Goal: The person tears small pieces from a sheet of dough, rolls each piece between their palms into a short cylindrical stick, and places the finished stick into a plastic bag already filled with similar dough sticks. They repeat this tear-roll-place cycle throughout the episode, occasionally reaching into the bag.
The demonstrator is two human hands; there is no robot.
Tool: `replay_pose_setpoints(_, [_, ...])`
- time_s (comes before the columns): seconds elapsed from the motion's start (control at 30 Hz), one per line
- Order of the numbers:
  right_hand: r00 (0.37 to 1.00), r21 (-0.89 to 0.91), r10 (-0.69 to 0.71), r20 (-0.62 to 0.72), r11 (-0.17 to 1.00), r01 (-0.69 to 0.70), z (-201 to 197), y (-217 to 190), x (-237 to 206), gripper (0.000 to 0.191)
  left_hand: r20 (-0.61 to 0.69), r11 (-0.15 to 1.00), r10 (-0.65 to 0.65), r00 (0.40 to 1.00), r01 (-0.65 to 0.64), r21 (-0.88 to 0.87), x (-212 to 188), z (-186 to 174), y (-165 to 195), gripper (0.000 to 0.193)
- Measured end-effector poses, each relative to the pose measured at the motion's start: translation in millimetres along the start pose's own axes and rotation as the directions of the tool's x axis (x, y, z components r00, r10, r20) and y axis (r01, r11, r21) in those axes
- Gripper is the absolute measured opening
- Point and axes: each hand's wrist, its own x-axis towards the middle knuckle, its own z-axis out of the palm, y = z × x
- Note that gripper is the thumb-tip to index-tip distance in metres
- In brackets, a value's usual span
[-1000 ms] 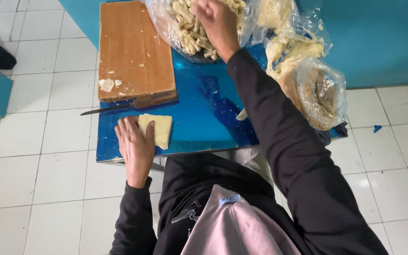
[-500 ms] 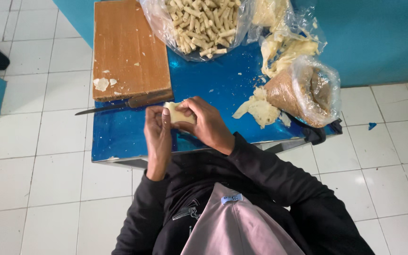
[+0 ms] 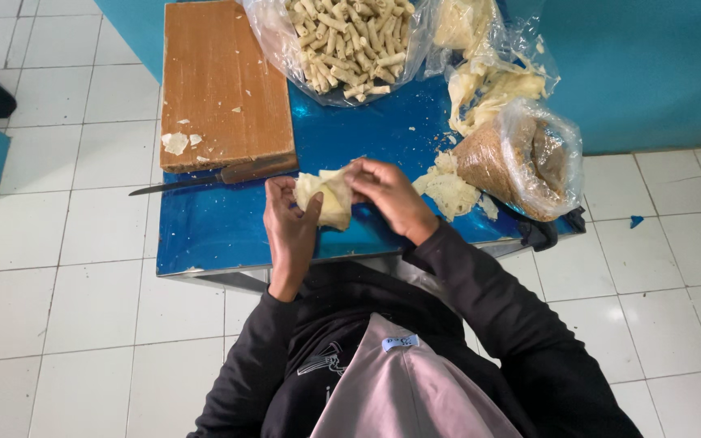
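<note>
Holding the wrapper (image 3: 324, 197) between both hands just above the table (image 3: 204, 235), I have my left hand (image 3: 290, 227) cupped under it and my right hand (image 3: 387, 193) pinching its far edge. Its long axis runs across, hand to hand, with my right fingers nearer the fold. A knife (image 3: 204, 178) lies just beyond my left hand. Half a second ago both hands were already closed on it; a second ago my right was up in the bag of rolls (image 3: 346, 40).

The bag of rolls (image 3: 342, 45) is cut off at the top; hands hide the wrapper's (image 3: 326, 199) filling.
</note>
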Motion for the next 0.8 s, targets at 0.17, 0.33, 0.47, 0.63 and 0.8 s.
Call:
replay_pose_setpoints(0.17, [0.986, 0.189, 0.077, -0.149, 0.981, -0.048, -43, -8, 0, 0.008, -0.027, 0.989, 0.058, 0.998, -0.054, 0.135, -2, -16, -7, 0.027])
replay_pose_setpoints(0.33, [0.952, 0.022, -0.245, -0.185, 0.967, 0.254, -55, -48, -17, 0.006, -0.065, 0.978, 0.061, 0.996, -0.047, 0.205, -5, -29, -11, 0.027])
replay_pose_setpoints(0.47, [0.812, -0.892, -0.583, -0.027, 0.381, 0.243, -16, -60, -38, 0.021, -0.107, 0.953, 0.068, 0.992, -0.032, 0.302, -3, -37, -6, 0.029])
replay_pose_setpoints(0.63, [0.81, -0.896, -0.496, 0.314, 0.126, 0.425, 27, -47, -70, 0.045, -0.072, 0.852, 0.261, 0.963, -0.195, 0.487, -6, -40, 10, 0.035])
replay_pose_setpoints(0.8, [0.835, -0.838, -0.535, 0.131, 0.39, 0.381, -20, -93, -81, 0.046, 0.002, 0.548, 0.488, 0.873, -0.308, 0.778, -9, -23, 24, 0.046])
